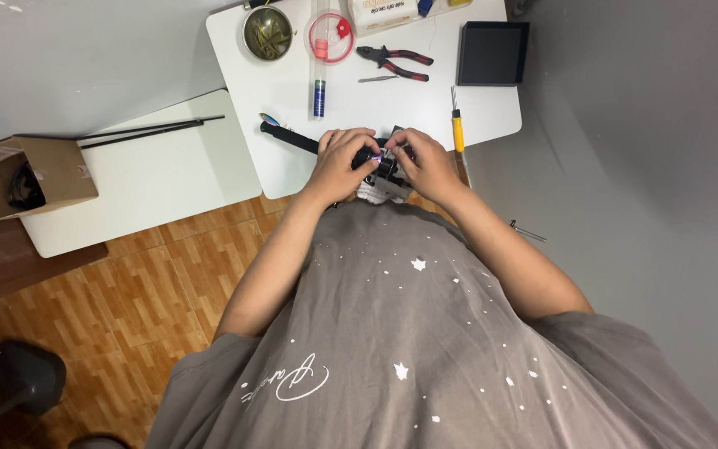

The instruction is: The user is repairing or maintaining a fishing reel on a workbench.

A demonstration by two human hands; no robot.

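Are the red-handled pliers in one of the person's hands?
No, the pliers lie on the white table, apart from both hands, which grip a black rod.

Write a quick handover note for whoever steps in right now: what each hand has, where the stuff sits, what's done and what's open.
Left hand: wrapped around the black rod handle at the table's near edge.
Right hand: gripping the black reel part against that handle.
On the white table: red pliers, yellow screwdriver, tweezers, black tray.
Done: can't tell. Open: both hands are on the part.
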